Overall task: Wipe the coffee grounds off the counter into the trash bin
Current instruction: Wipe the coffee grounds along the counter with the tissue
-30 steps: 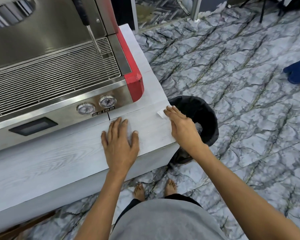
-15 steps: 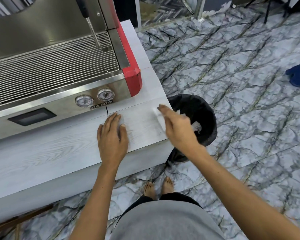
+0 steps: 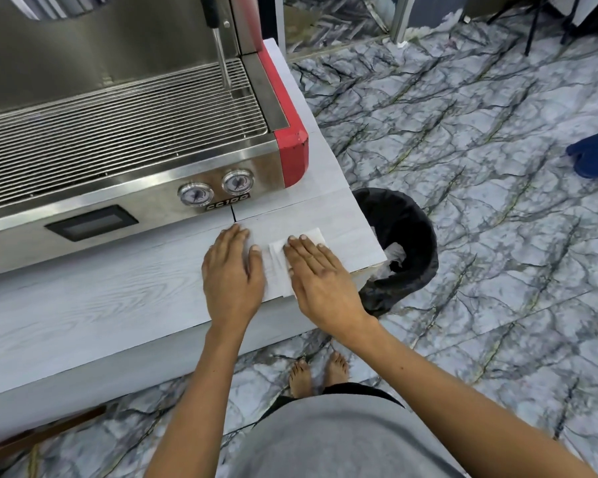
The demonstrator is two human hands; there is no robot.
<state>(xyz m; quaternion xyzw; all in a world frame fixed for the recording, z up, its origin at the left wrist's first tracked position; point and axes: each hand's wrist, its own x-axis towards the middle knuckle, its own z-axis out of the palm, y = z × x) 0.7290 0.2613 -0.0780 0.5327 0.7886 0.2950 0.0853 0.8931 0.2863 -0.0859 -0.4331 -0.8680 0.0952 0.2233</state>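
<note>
An espresso machine (image 3: 125, 132) of brushed steel occupies the upper left. Its wire drip grate (image 3: 118, 132) spans the front, with a steam wand (image 3: 221, 56) hanging above the grate's right end. Two round gauges (image 3: 216, 188) sit side by side on the front panel, right of a dark rectangular display (image 3: 90, 222). A red side panel (image 3: 290, 146) closes the machine's right corner. A blue object (image 3: 596, 153) lies on the marbled floor (image 3: 463, 167) at right.
</note>
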